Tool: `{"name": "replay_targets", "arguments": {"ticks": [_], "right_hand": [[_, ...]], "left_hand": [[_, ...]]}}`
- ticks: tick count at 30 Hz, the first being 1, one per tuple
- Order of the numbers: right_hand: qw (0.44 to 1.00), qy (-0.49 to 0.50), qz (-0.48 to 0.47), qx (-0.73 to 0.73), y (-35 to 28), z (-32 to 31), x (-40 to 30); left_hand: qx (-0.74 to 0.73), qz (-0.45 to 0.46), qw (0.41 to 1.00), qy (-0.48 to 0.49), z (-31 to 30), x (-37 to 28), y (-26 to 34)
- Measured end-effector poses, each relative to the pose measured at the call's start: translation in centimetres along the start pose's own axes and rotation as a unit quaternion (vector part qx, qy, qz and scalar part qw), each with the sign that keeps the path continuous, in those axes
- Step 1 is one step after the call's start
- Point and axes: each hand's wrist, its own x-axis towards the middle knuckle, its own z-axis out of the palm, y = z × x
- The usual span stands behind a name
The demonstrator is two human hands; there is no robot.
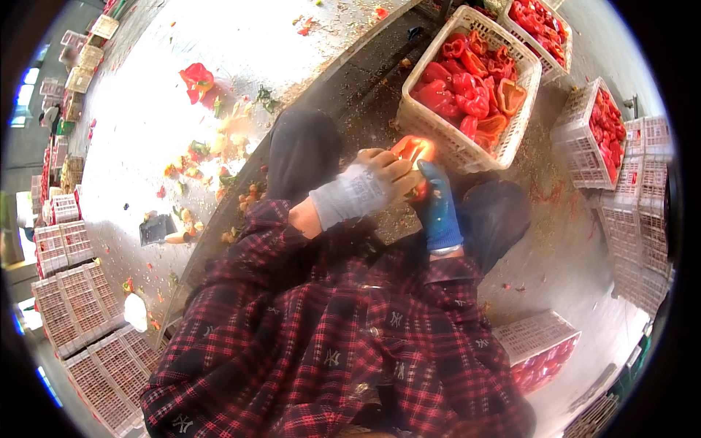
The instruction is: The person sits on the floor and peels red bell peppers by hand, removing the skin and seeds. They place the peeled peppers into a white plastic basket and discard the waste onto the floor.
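My left hand (378, 178), in a grey glove with tan fingers, is closed around the left side of an orange-red bell pepper (414, 149). Against the pepper's right side presses my right hand (440, 202), in a blue glove. The pepper looks cut open at its upper end; its lower part is mostly hidden by my fingers. Whether a small tool is between my hands I cannot tell. Just beyond them stands a white plastic crate (460, 155) holding red pepper pieces (472, 94), several of them hollowed halves.
On the metal table (148, 109) at left lie a red pepper piece (196, 82), pepper cores (233, 137) and a dark-bladed scraper (156, 229). More pepper crates (580, 134) stand at right, and one crate (536, 334) sits at lower right. Stacked crates (76, 306) line the left.
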Motion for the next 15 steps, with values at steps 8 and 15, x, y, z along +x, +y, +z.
{"name": "replay_targets", "arguments": {"ticks": [8, 15], "right_hand": [[0.999, -0.022, -0.003, -0.039, 0.0, 0.1, 0.7], [0.974, -0.019, -0.081, -0.213, 1.2, -1.1, 1.1]], "left_hand": [[-0.183, -0.193, 0.956, -0.123, 3.1, -0.3, -1.2], [-0.217, -0.244, 0.943, -0.063, 2.5, 0.0, -0.9]]}}
